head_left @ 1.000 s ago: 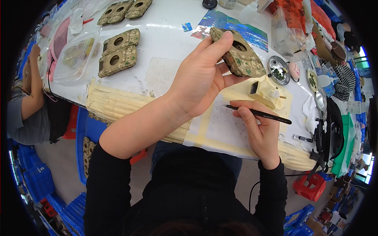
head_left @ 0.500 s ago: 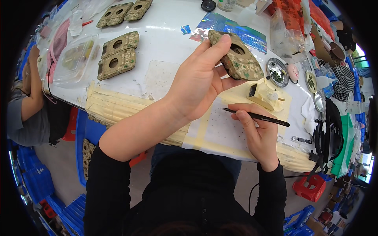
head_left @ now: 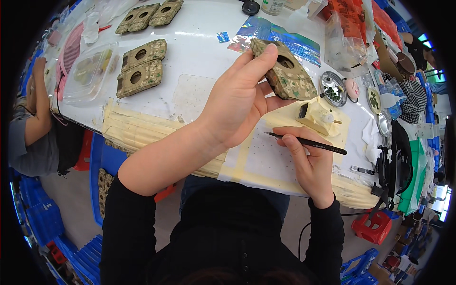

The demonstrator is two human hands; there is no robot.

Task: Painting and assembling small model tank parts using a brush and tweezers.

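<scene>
One hull (head_left: pixel 295 80) in the head view, held up off the table (head_left: pixel 192 61) in the left hand (head_left: pixel 240 97), thumb on top, fingers curled beneath. Pinched pen-fashion in the right hand (head_left: pixel 311 166): a black tool (head_left: pixel 316 143), tweezers by the look, pointing over the speckled paper (head_left: pixel 280 166), apart from the hull. Too fine at the tip to tell whether spread or pressed together, or carrying anything. Seems partway through at best, with no contact between tool and hull yet. Plenty of green bits (head_left: pixel 332 92) left in the round dish (head_left: pixel 327 75), many dark specks left on the paper. Five other hulls (head_left: pixel 149 80) lying farther left on the table; cannot tell whether done or waiting. More camouflage pieces (head_left: pixel 103 183) in the blue bin (head_left: pixel 111 161) below, likewise uncertain.
</scene>
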